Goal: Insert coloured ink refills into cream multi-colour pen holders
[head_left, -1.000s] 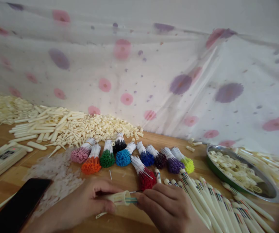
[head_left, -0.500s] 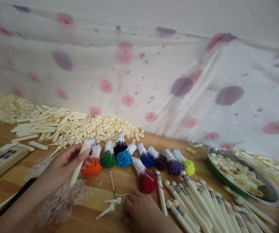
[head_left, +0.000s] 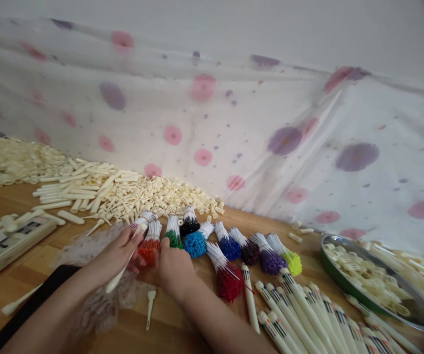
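My left hand (head_left: pixel 121 253) is closed around a cream pen barrel (head_left: pixel 115 281), whose rounded end points down toward the table. Close beside it is my right hand (head_left: pixel 175 268), fingers bent together; what they hold, if anything, is hidden. Behind the hands stand banded bundles of pen refills: the orange bundle (head_left: pixel 149 246) and green bundle (head_left: pixel 174 233) are partly covered by my fingers. The light blue bundle (head_left: pixel 195 242) and red bundle (head_left: pixel 228 282) lie to the right. Below my right hand a small cream cone-shaped part (head_left: pixel 150 307) rests on the wood.
Loose cream pen parts (head_left: pixel 153 194) are heaped along the curtain (head_left: pixel 182 123). Finished-looking multicolour pens (head_left: pixel 304 309) lie at the front right, by a green metal-rimmed tray (head_left: pixel 339 287) of cream rings. A power strip (head_left: pixel 20 248) sits at left, near clear plastic pieces (head_left: pixel 97 309).
My right hand has moved up and left from the table to beside my left hand. The loose refill and some cream parts near it no longer show there. The view has shifted slightly.
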### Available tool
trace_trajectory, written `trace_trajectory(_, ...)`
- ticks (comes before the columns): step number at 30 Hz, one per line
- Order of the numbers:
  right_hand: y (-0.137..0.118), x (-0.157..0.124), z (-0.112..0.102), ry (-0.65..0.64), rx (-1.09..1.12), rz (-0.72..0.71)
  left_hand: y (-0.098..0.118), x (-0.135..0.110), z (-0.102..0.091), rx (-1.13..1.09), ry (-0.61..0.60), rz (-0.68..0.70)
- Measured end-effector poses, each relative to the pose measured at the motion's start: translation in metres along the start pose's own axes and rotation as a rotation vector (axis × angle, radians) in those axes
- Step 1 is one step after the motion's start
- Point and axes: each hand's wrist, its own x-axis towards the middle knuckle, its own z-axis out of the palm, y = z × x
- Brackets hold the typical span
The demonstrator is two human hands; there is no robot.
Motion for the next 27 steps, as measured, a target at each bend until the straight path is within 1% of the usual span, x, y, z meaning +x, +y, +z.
trace_trajectory(4, -0.004, 0.014, 0.005, -0.047, 0.0, -0.003, -0.007, 0.006, 0.003, -0.005, -0.051, -0.037)
trace_trajectory(9, 0.01, 0.024, 0.003, -0.156, 0.066, -0.071, -0.006, 0.007, 0.004, -0.038, -0.116, -0.086)
trace_trajectory(12, 0.018, 0.023, 0.003, -0.203, 0.157, -0.097, -0.007, 0.007, 0.003, -0.043, -0.14, -0.086)
trace_trajectory(14, 0.022, 0.016, 0.002, -0.251, 0.257, -0.136, -0.01, 0.009, 0.003, -0.032, -0.153, -0.074)
trace_trajectory(17, 0.03, -0.004, 0.001, -0.39, 0.453, -0.207, -0.016, 0.013, 0.001, 0.008, -0.169, -0.038)
trace_trajectory(20, 0.047, -0.03, -0.001, -0.549, 0.656, -0.274, -0.018, 0.013, -0.001, 0.079, -0.178, 0.021)
trace_trajectory(21, 0.056, -0.039, -0.002, -0.588, 0.759, -0.283, -0.018, 0.012, -0.001, 0.108, -0.186, 0.047)
trace_trajectory(22, 0.066, -0.046, -0.004, -0.614, 1.008, -0.256, -0.017, 0.01, -0.002, 0.138, -0.199, 0.076)
trace_trajectory(23, 0.076, -0.053, -0.005, -0.623, 1.233, -0.225, -0.015, 0.007, -0.002, 0.163, -0.215, 0.105)
trace_trajectory(24, 0.087, -0.059, -0.008, -0.588, 1.405, -0.171, -0.013, 0.004, -0.002, 0.19, -0.229, 0.145)
trace_trajectory(25, 0.097, -0.065, -0.01, -0.566, 1.469, -0.138, -0.011, 0.001, -0.001, 0.22, -0.243, 0.19)
trace_trajectory(27, 0.114, -0.076, -0.015, -0.544, 1.529, -0.099, -0.008, -0.005, 0.002, 0.274, -0.261, 0.284)
